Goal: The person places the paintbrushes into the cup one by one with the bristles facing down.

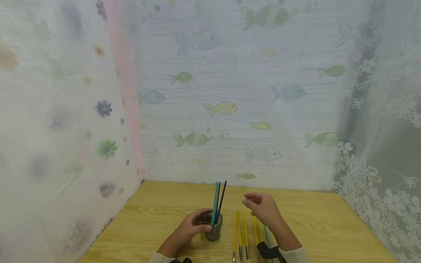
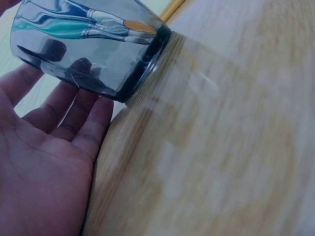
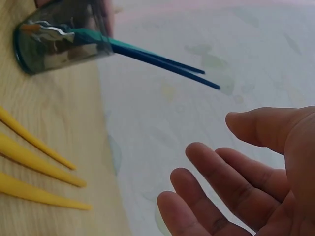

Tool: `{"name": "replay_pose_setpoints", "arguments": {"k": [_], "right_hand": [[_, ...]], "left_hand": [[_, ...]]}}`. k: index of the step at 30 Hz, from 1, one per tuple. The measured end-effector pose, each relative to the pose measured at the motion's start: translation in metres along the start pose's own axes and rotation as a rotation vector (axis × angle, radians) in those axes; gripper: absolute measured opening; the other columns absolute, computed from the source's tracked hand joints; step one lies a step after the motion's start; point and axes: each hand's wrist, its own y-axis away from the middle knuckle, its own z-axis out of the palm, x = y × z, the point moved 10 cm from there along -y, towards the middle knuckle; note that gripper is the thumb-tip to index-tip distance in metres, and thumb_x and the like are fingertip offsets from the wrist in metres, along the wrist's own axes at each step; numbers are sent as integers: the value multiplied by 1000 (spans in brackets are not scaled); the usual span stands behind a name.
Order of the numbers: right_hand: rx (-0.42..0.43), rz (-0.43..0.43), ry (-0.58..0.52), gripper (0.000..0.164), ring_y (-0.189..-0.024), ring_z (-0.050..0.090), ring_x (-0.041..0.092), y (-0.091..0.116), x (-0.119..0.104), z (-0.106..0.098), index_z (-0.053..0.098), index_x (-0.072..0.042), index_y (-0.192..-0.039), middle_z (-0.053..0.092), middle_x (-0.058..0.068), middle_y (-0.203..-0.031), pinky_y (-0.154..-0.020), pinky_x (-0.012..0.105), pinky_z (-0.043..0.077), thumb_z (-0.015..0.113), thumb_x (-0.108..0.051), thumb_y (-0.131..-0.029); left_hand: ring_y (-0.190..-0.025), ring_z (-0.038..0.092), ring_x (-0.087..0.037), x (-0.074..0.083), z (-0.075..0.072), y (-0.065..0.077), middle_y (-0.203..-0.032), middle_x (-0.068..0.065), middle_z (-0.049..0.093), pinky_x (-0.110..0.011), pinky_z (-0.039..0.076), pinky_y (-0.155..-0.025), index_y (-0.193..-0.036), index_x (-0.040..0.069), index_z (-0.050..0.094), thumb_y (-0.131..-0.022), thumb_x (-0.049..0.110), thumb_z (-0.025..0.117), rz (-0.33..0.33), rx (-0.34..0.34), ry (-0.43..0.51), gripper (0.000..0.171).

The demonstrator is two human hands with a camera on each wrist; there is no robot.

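Observation:
A smoky clear glass (image 1: 214, 233) stands upright on the table, holding several paintbrushes with teal (image 1: 215, 204) and dark blue (image 1: 222, 201) handles. Their bristles point down, as the left wrist view shows through the glass (image 2: 98, 54). My left hand (image 1: 190, 227) holds the glass from its left side, thumb in front and fingers behind. To the right, my right hand (image 1: 265, 209) hovers with nothing in it, its fingers loosely bent and apart from the thumb. Below that hand lie several yellow-handled paintbrushes (image 1: 239, 228), bristle ends towards me.
A teal-handled brush (image 1: 266, 235) lies to the right of the yellow ones, partly behind the right wrist and its black strap (image 1: 268, 251). The wood-grain table (image 1: 171, 197) ends at a fish-print curtain (image 1: 220, 157). Flower-print sheets (image 1: 65, 164) hang at both sides.

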Motion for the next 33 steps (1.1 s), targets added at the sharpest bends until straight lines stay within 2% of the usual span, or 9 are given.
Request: {"name": "replay_pose_setpoints", "arguments": {"k": [8,12,16,25,29,33], "right_hand": [[-4,47,-8,30,-104,72,25,-1,10,-16,71,-6,-124,75,9,-117,-82,45,62,71,-21,-99],[-7,72,19,29,-102,72,24,-2,17,-24,72,-5,-123,74,10,-117,-83,45,62,72,-20,-98],[-31,92,12,33,-102,71,29,-2,24,-30,69,1,-124,71,15,-118,-81,46,62,72,-20,-99],[-70,224,41,38,-99,73,37,-2,54,-44,65,10,-124,70,24,-117,-78,44,63,70,-17,-98],[-72,262,89,40,-91,74,32,-2,66,-51,65,13,-122,73,25,-109,-75,42,63,70,-18,-96],[-64,316,91,37,-84,74,26,0,79,-58,67,12,-118,74,22,-102,-72,41,63,71,-17,-95]], "left_hand": [[-122,61,-27,3,0,4,-139,-22,59,-30,55,-95,-152,2,47,-97,16,73,-19,22,20,63],[-122,61,-27,2,-1,3,-140,-20,58,-30,54,-96,-152,3,47,-97,19,74,-23,23,15,64],[-122,61,-23,-1,-2,1,-140,-16,59,-31,52,-99,-153,5,47,-98,21,72,-31,16,2,62],[-121,63,-23,-6,-3,-2,-139,-14,61,-28,53,-98,-152,4,46,-98,20,72,-15,2,20,62],[-121,62,-23,-6,-4,-2,-139,-15,61,-28,53,-98,-152,4,47,-99,19,71,-12,8,26,61],[-122,62,-23,-5,-3,-2,-139,-16,61,-29,53,-98,-152,4,47,-99,18,71,-12,14,37,60]]}}
